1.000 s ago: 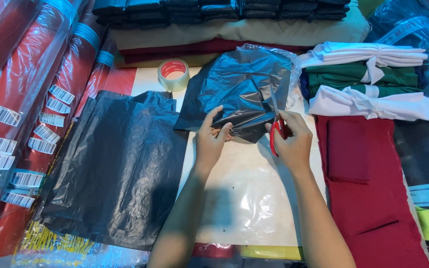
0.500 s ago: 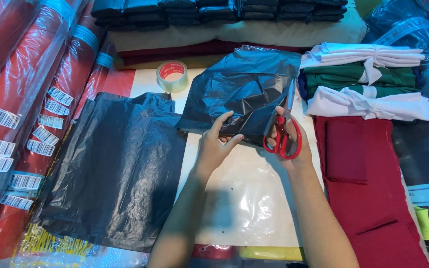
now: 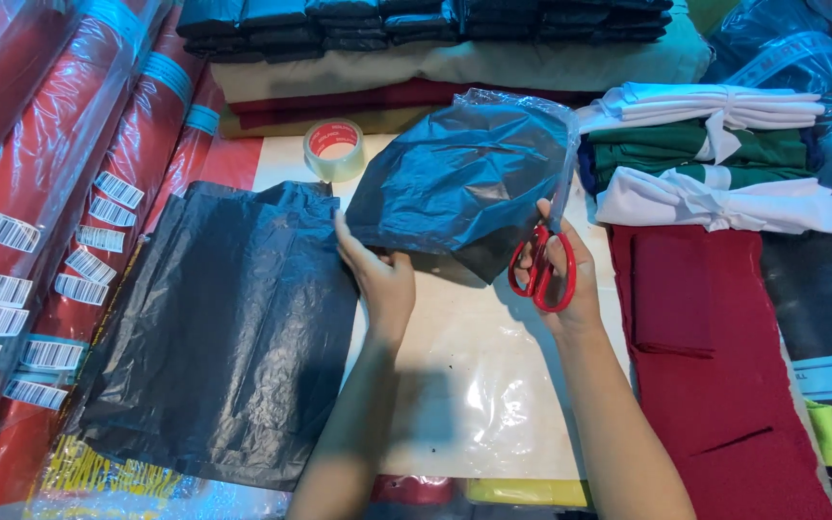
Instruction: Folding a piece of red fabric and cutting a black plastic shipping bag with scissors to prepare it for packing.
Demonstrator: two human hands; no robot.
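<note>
Left hand (image 3: 382, 274) fingers grip the lower edge of the dark plastic bag (image 3: 464, 178) (lifted above the worktop (image 3: 474, 385)); right hand (image 3: 556, 265) fingers closed through red-handled scissors (image 3: 541, 265) at the bag's right edge

At my far left lie red rolls (image 3: 60, 125) in clear wrap, each bearing white barcode labels (image 3: 98, 238). Before me my hands hold a dark plastic parcel (image 3: 464, 178); a flat black bag (image 3: 233, 327) lies beside it.
</note>
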